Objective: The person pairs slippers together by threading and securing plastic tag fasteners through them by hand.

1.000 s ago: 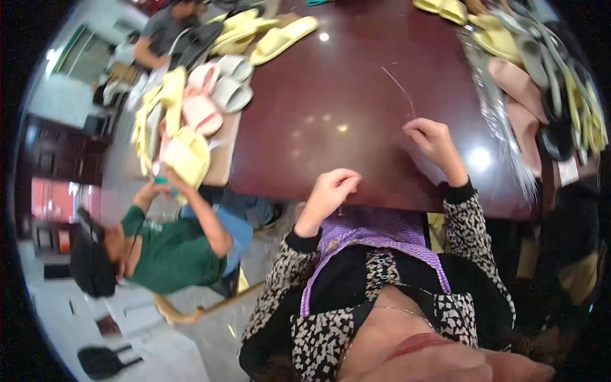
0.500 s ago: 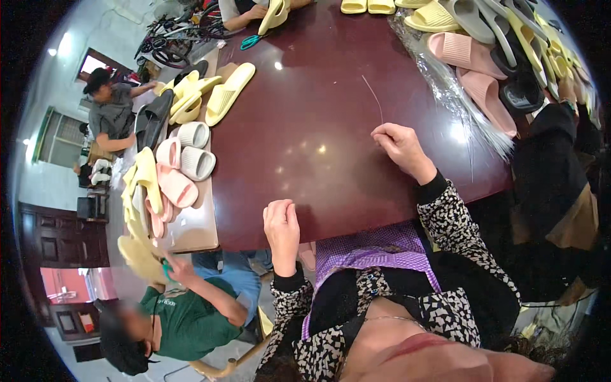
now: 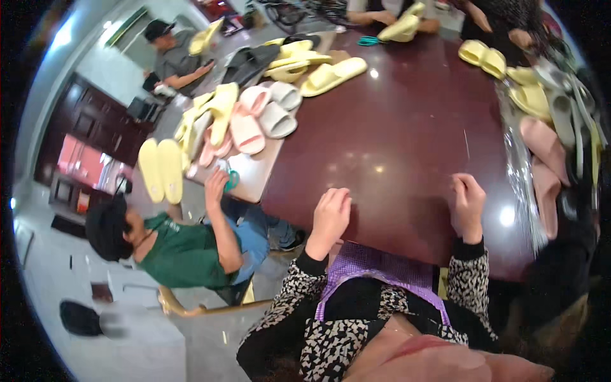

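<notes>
Dark-red table (image 3: 407,114): L hand (image 3: 331,219) & R hand (image 3: 469,202) wider apart vs earlier, fingers (image 3: 335,200) pressed together, any pinched item unclear

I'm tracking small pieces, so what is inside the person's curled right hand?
The curled fingers of the right hand cover its inside, so anything there cannot be seen. Beyond them, a thin pale strand shows on the dark red tabletop.

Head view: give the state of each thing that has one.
Left hand: fingers curled, grip unclear.
Thin strand: nearly straight.
Right hand: fingertips closed; hold on strand unclear.
Upper-right yellow slipper pair: side by side.
Teal-handled scissors: lying down, open or shut unclear.
</notes>
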